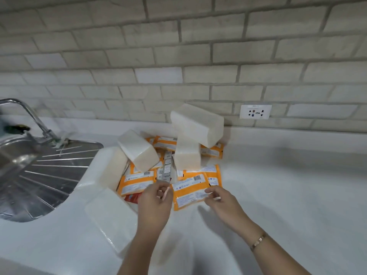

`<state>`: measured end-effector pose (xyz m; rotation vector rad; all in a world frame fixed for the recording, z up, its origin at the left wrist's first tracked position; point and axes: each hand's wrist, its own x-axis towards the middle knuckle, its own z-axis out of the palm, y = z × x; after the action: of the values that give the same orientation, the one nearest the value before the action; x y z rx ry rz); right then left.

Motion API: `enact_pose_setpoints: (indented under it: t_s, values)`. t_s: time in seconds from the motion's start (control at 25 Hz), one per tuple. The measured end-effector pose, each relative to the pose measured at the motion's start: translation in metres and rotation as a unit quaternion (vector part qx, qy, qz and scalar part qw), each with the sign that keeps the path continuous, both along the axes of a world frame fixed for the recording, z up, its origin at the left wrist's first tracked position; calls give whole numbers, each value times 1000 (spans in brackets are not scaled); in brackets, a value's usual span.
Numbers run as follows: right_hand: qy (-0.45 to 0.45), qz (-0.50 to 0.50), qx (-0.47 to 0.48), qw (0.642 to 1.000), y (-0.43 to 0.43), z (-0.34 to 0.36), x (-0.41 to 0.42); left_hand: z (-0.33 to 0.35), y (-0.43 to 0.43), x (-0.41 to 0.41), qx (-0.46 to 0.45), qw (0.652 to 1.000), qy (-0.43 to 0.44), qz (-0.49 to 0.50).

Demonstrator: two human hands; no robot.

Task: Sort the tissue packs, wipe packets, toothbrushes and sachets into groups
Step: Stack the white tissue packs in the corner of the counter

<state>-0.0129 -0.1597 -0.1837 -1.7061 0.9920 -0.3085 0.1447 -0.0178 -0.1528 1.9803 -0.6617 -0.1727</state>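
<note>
My left hand (154,203) and right hand (218,199) pinch opposite edges of an orange wipe packet (189,192) at the pile's near edge, fingers curled. Dragging it could topple the tissue packs (196,126) stacked just behind.

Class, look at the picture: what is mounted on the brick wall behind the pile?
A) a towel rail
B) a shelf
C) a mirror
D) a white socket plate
D: a white socket plate sits low on the brick wall, to the right of the top tissue pack.
</note>
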Motion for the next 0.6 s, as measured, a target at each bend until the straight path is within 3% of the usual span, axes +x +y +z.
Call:
enact_pose_setpoints:
  t_s: [0.08,0.16,0.28,0.4,0.6]
  values:
    - [3,33,-7,999,9,6,15,9,16,30,81,980,-144,112]
    - [4,71,-8,997,23,11,32,8,33,57,190,940,-185,212]
    - [14,120,1,993,47,10,55,-7,53,78,295,921,-47,251]
    - [34,160,-5,987,65,0,65,-23,67,78,272,928,97,236]
    - [48,175,3,983,74,-6,61,-20,83,81,206,940,137,235]
